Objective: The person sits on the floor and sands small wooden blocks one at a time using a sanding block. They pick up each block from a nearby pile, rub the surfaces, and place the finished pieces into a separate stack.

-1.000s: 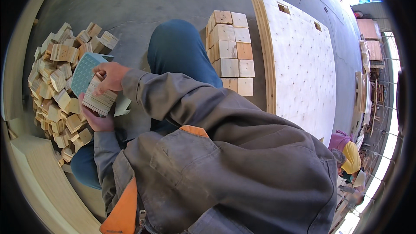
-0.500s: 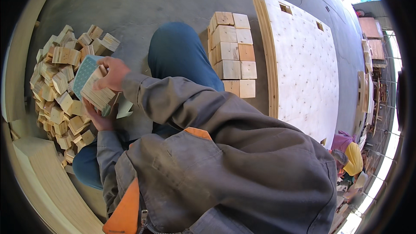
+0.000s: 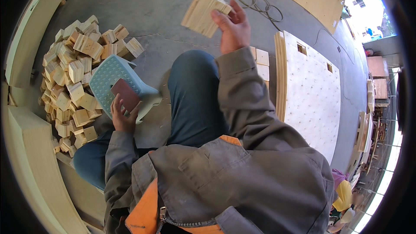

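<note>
My right hand (image 3: pixel 234 28) grips a wooden block (image 3: pixel 206 14) by its right edge and holds it up over the floor, beyond my knee. The block is pale, layered and roughly square, with a wavy far edge. Lower left, my left hand (image 3: pixel 125 115) has its fingers and thumb closed around the near end of a reddish-brown piece of sandpaper (image 3: pixel 126 95). That sheet lies over a light-blue plastic stool (image 3: pixel 104 80) with a dotted top. Left of the stool a loose pile of wooden blocks (image 3: pixel 69 78) rests on the floor.
Right of my knee stand neat rows of blocks (image 3: pixel 262 58), partly hidden by my right arm. Beyond them lies a stack of plywood sheets (image 3: pixel 310 91). A coiled cable (image 3: pixel 260 6) rests on the floor ahead. A long wooden beam (image 3: pixel 39 164) runs along my left.
My right hand has carried the block from above the stool up and to the right. My left hand has come away from the block, and the sandpaper now shows in it.
</note>
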Demonstrator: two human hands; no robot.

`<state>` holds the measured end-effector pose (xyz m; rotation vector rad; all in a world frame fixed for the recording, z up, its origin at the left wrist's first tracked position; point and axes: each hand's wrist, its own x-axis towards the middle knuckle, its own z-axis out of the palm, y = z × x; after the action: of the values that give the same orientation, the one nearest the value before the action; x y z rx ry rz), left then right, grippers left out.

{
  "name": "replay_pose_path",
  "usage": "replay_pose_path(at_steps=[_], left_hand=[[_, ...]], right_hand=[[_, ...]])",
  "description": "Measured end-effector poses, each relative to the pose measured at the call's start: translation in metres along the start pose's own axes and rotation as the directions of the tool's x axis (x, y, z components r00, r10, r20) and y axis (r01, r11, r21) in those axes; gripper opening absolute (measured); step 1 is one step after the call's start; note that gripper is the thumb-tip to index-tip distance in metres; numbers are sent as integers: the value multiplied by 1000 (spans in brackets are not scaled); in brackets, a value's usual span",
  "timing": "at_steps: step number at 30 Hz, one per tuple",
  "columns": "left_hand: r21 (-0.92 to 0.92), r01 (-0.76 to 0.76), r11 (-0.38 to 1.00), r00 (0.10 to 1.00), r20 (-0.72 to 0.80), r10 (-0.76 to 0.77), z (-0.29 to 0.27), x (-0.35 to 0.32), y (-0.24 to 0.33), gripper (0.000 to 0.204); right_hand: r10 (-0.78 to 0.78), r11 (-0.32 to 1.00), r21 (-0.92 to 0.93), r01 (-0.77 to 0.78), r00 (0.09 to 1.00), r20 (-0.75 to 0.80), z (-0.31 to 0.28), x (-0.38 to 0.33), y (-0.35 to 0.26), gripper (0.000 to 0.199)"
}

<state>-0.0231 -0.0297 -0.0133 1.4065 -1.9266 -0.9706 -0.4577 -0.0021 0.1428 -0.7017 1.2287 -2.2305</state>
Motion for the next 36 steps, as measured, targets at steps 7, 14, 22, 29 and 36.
replay_pose_path(at_steps=[7,14,22,29,36], left_hand=[[64,-90,994,992,99,83,16,4,-11,75],[159,-136,978,990,68,126,15,9,-10,58],[295,-192,936,981,50,185,26,20,-13,51],[291,-103,951,995,46,94,27,18,-9,54],[272,-99,957,994,79,80,33,24,-9,54]], right_hand=[[25,497,-866,-54,999,-48,-172,57,88,108],[396,30,-995,-94,915,-74,-220,13,195,108],[560,-258,-963,76,824,-84,-261,16,291,104],[611,-371,-899,231,790,-49,-289,56,307,94],[525,-489,-819,299,851,-3,-331,37,345,67]])
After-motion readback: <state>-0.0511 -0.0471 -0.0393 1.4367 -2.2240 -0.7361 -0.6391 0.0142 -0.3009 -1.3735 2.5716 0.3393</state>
